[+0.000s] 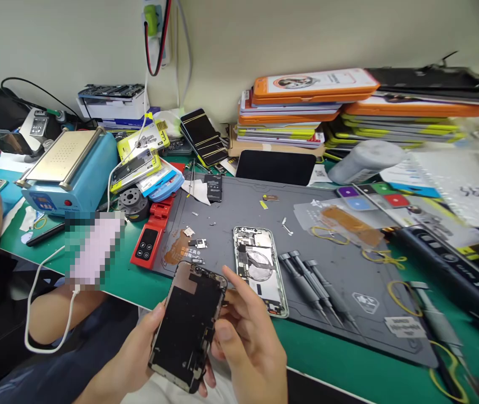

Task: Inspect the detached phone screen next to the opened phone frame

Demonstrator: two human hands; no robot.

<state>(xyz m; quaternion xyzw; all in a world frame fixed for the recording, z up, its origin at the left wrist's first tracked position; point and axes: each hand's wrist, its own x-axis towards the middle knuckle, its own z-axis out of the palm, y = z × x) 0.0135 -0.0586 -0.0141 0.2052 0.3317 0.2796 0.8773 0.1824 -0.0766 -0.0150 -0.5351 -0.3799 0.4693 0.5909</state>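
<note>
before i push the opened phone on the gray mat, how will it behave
The opened phone should feel stiff, given its framed rim. Lying flat on the mat, it would likely slide, not roll. Its exposed inner parts look fragile.

The green table (327, 354) holds a big gray mat (231, 207). On the mat lie an open phone body (260, 266) and three gray screwdrivers (320, 286). Along the mat's left side is a red tool (149, 241). Farther left of the mat sits a blue machine (84, 185). Flat boxes (285, 119) are piled up behind the mat. Another screwdriver (438, 321) lies to its right.
</note>
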